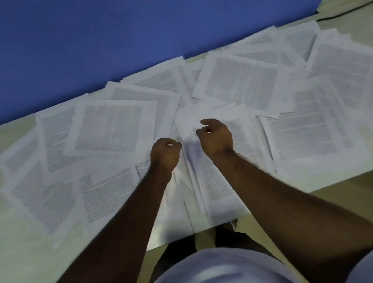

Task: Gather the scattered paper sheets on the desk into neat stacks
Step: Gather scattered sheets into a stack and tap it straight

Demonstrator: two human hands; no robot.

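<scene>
Reaching over scattered paper sheets (114, 125) with both hands held close together at the middle of the desk (10, 255).

Printed sheets lie loose and overlapping across most of the desk, from the left side to the far right, some tilted and some reaching the back edge by the blue wall (114, 30). The left hand (165, 153) has its fingers (174, 144) curled in, and something white shows between them, though whether it pinches a sheet I cannot tell. The right hand (215, 136) sits just beside it above a central sheet (214, 185), its fingers bent and slightly apart; motion blur hides any contact with the paper.
</scene>
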